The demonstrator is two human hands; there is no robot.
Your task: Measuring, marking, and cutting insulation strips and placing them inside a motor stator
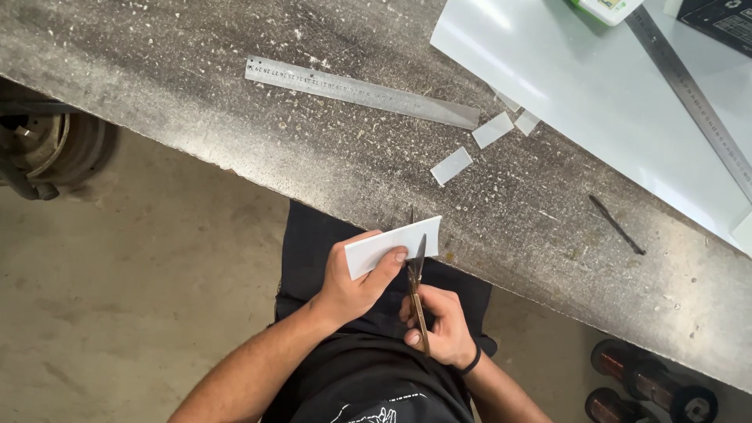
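Note:
My left hand (354,282) pinches a small white plastic strip (390,245) in front of my body, just below the bench edge. My right hand (440,325) grips a pair of scissors (416,286) by the handles. The blades point away from me and straddle the right end of the strip. Both hands hover over my dark clothing, apart from the bench top.
The worn metal bench (235,117) carries a steel ruler (360,92), small white offcuts (452,165), a dark pencil-like stick (616,224), a large white sheet (595,102) and a second ruler (693,98). Wire spools (650,388) stand on the floor at lower right.

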